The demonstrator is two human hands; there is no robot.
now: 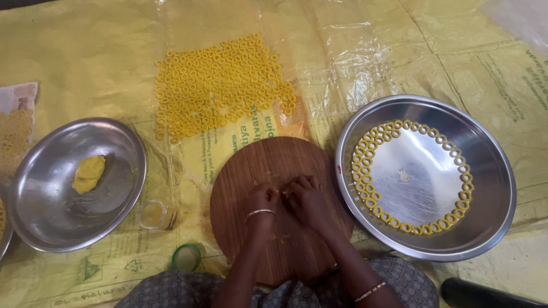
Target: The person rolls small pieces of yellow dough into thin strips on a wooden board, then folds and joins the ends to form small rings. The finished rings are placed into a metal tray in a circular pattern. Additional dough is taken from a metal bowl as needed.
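My left hand (261, 201) and my right hand (305, 197) meet fingertip to fingertip over a round wooden board (257, 162). Between the fingers is a small bit of yellow dough, mostly hidden. A bangle circles each wrist. To the right, a large steel plate (491, 171) holds several yellow dough rings (365, 171) laid around its inner edge. On the left, a second steel plate (51, 222) carries a lump of yellow dough (88, 174). Beyond the board, many dough rings (220, 85) lie spread on the yellow plastic sheet (85, 57).
A small glass jar (155, 215) lies by the board's left edge, its green lid (186, 257) nearby. More rings sit on paper (16, 128) at the far left. A dark object (485, 296) shows at the bottom right. My patterned clothing fills the bottom edge.
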